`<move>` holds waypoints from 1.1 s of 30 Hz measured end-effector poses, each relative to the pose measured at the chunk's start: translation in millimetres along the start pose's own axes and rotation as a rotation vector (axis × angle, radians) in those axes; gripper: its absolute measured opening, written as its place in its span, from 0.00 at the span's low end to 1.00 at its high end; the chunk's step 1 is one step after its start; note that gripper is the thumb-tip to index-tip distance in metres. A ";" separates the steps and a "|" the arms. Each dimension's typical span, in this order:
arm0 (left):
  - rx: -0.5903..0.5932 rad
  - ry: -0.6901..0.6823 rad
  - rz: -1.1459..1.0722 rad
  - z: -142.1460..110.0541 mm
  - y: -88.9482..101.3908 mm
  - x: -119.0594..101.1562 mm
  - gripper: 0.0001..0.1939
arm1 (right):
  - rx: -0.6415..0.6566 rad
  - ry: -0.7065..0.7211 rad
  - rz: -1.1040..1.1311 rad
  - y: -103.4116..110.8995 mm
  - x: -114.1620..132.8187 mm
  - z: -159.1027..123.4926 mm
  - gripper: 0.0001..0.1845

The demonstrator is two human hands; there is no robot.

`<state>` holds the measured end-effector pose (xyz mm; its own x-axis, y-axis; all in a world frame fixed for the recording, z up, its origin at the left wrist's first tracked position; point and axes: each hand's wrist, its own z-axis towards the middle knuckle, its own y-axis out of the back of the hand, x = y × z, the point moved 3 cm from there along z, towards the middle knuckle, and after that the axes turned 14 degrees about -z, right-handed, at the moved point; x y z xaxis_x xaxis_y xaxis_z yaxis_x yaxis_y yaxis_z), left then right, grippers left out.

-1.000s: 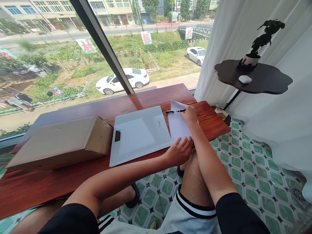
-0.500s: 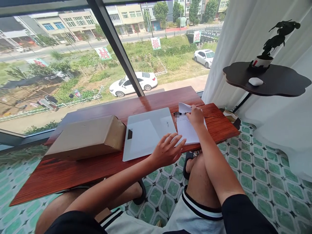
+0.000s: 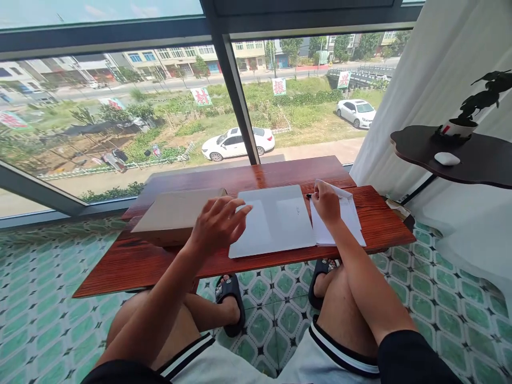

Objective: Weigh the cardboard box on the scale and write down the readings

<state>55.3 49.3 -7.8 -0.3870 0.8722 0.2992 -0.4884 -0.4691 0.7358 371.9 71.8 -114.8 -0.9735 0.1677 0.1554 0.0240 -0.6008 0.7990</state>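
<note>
- Cardboard box sits on the reddish surface, just left of the pale flat panel
- left hand kinda hanging near both, fingers loosely open
- right hand over the papers, fingers closed around a mostly hidden black pen

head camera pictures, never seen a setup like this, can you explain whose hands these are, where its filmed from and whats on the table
There is no machine here, just a person's own bare hands, seen by one camera worn on the head, looking forward and down. On the reddish wooden table lie a cardboard box, a pale flat panel and some papers. The left hand is in front of the box and panel, fingers loosely spread, with nothing visible in it. The right hand is over the papers, a dark pen end showing beside it; its grip is hidden.
</note>
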 end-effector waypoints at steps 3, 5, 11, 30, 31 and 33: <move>-0.031 0.114 0.093 -16.9 18.4 23.7 0.13 | -0.033 0.063 0.009 -1.9 8.3 -2.9 0.09; -0.065 0.201 0.122 -30.8 28.5 37.7 0.15 | -0.055 0.091 0.010 -3.9 11.4 -4.3 0.10; -0.176 0.449 0.098 -73.7 41.0 65.8 0.15 | -0.123 0.152 0.017 -8.3 16.9 -6.3 0.09; -0.405 1.001 -0.071 -158.3 38.9 118.9 0.19 | -0.195 0.331 -0.010 1.5 40.4 -11.6 0.09; -0.406 1.015 -0.093 -160.8 38.5 120.7 0.20 | -0.191 0.342 -0.006 3.7 46.8 -11.2 0.09; -0.409 1.033 -0.145 -164.4 37.8 123.6 0.23 | -0.181 0.350 0.024 10.1 64.2 -9.6 0.09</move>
<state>-139.6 116.6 -42.8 -0.6764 0.4774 -0.5609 -0.7281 -0.5483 0.4114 307.4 69.0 -102.3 -0.9926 -0.1063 -0.0594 0.0381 -0.7345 0.6775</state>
